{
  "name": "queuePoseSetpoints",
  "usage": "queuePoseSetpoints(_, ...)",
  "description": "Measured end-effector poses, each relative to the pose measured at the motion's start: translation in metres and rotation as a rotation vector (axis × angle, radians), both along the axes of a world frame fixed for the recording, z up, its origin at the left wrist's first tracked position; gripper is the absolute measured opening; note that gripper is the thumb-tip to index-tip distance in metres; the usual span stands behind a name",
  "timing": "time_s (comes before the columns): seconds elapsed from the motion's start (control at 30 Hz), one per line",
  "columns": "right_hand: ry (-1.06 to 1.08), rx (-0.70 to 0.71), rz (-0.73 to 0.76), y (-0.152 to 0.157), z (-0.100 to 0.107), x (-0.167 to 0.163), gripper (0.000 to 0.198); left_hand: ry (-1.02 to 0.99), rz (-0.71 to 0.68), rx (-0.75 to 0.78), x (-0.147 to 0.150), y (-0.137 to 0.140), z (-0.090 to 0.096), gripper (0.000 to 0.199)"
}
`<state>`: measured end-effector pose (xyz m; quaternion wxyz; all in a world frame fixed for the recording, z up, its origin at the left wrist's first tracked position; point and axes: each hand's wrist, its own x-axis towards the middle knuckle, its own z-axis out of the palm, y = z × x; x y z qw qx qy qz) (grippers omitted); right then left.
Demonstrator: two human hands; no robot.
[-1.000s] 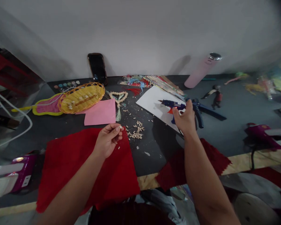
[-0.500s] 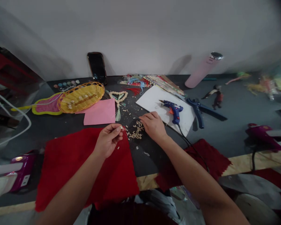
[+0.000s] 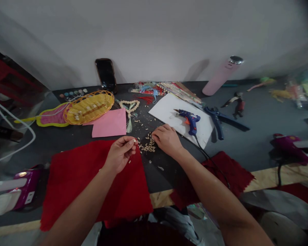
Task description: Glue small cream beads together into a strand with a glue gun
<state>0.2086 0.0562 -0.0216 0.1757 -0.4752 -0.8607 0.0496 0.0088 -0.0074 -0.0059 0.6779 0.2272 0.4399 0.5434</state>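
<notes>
A small pale wooden piece [image 3: 134, 140] is pinched between the thumb and forefinger of my left hand [image 3: 122, 152], above the right edge of a red cloth [image 3: 97, 171]. My right hand [image 3: 168, 139] rests at the right side of a pile of small wooden pieces [image 3: 147, 147] on the dark table. Its fingers are bent together at the pile, and whatever lies under the fingertips is hidden. Just behind the pile lies a heart-shaped ring of pale pieces [image 3: 129, 106] with a light green tassel [image 3: 129, 125].
A blue glue gun [image 3: 191, 119] lies on white paper [image 3: 161, 108], with blue-handled cutters [image 3: 217, 121] beside it. Pink paper [image 3: 110, 124] and a yellow woven basket [image 3: 92, 109] are at the left. A phone [image 3: 105, 73] and a pink bottle [image 3: 220, 78] stand by the wall.
My right hand has shifted slightly down and over the right side of the pile, its fingers more bent. My left hand keeps its pinch, barely moved.
</notes>
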Motion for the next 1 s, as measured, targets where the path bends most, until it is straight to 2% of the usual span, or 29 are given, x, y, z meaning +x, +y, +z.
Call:
queuePoseSetpoints(0.2, 0.008, -0.068, 0.021, -0.001, 0.003, 0.01, 0.014, 0.007, 0.0, 0.0, 0.0, 0.0, 0.0, 0.017)
queuePoseSetpoints(0.3, 0.153, -0.047, 0.045, -0.001, 0.012, 0.009, 0.015, 0.002, -0.008, 0.009, 0.0, 0.0, -0.002, 0.019)
queuePoseSetpoints(0.43, 0.399, -0.012, 0.148, -0.013, 0.026, -0.005, 0.016, -0.004, -0.04, -0.001, 0.003, -0.002, -0.004, 0.021)
queuePoseSetpoints(0.57, 0.521, -0.024, 0.258, -0.029, 0.027, -0.02, 0.012, 0.002, -0.065, 0.017, 0.006, -0.005, -0.003, 0.02)
queuePoseSetpoints(0.73, 0.567, -0.008, 0.275, -0.033, 0.021, -0.023, 0.009, 0.009, -0.067, 0.013, 0.009, -0.007, 0.0, 0.02)
queuePoseSetpoints(1.0, 0.533, -0.014, 0.319, -0.033, 0.022, -0.024, 0.007, 0.019, -0.069, 0.024, 0.011, -0.007, 0.0, 0.018)
